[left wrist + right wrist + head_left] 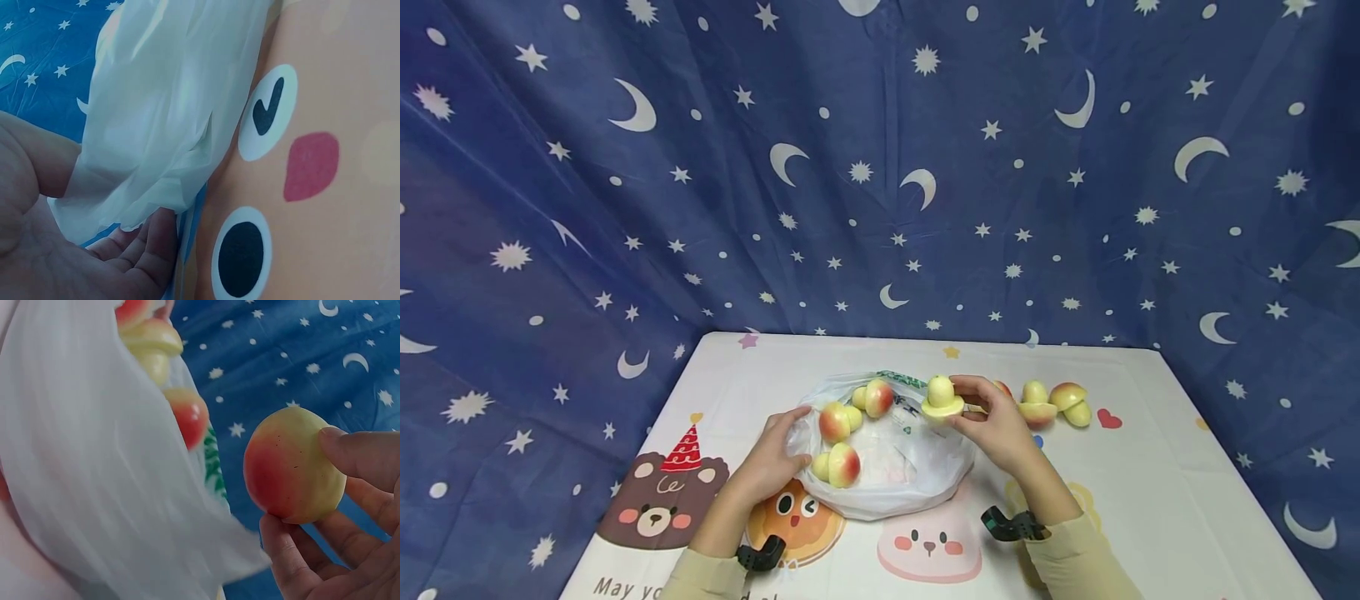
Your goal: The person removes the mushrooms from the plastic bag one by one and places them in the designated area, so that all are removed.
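A white plastic bag [925, 479] lies on the table with its mouth spread wide. Three toy mushrooms with red-and-yellow caps sit at its left side and back: one mushroom [834, 422] at the left, another mushroom [878, 398] at the back, a third mushroom [843, 465] nearer the front. My left hand [769, 460] grips the bag's left rim, thumb and fingers on either side of the plastic [156, 112]. Over the bag's right side, my right hand [997, 423] pinches a toy mushroom [942, 395] by its cap [290, 465], the pale stem pointing up.
Right of the bag lie more toy mushrooms, one mushroom [1036, 406] beside another mushroom [1072, 404], with one partly hidden behind my right hand. The white tablecloth [1180, 500] carries cartoon prints. A blue star-patterned curtain [865, 250] hangs behind the table.
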`<action>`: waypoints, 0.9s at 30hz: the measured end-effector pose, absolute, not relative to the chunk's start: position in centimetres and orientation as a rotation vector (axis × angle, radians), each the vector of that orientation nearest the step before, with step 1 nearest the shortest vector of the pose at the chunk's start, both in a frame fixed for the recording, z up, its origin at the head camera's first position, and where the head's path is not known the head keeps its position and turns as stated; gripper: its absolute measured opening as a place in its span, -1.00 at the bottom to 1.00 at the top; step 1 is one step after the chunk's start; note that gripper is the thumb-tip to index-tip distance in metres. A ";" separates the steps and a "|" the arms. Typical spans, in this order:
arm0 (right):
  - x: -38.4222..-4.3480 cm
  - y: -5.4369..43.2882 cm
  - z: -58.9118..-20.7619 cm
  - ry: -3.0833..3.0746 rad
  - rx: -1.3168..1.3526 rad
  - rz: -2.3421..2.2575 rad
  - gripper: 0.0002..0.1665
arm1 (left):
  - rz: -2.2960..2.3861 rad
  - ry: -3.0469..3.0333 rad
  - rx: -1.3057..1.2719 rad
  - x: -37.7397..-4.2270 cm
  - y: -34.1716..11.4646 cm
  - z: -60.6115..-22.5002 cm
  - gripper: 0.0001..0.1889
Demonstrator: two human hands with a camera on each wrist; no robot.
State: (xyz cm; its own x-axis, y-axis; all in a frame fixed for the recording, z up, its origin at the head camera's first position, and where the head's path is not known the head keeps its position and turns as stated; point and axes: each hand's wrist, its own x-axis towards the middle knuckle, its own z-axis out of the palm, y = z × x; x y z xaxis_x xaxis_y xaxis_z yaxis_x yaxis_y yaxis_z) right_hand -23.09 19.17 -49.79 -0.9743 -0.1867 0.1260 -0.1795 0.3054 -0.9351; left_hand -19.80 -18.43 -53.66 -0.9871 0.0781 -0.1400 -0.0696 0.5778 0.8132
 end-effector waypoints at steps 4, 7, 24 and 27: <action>-23.1 20.4 -49.8 2.553 -0.329 -1.817 -0.29 | 1.366 2.642 -0.009 -19.8 -18.5 -53.8 -0.16; -23.0 21.2 -49.8 2.569 -0.309 -1.815 -0.29 | 1.366 2.638 -0.013 -19.8 -18.5 -53.7 -0.16; -21.4 26.1 -50.3 2.671 -0.267 -1.717 -0.28 | 1.376 2.641 0.011 -19.9 -18.5 -53.8 -0.16; -21.3 26.9 -50.4 2.700 -0.230 -1.634 -0.29 | 1.376 2.640 0.009 -19.9 -18.5 -53.7 -0.16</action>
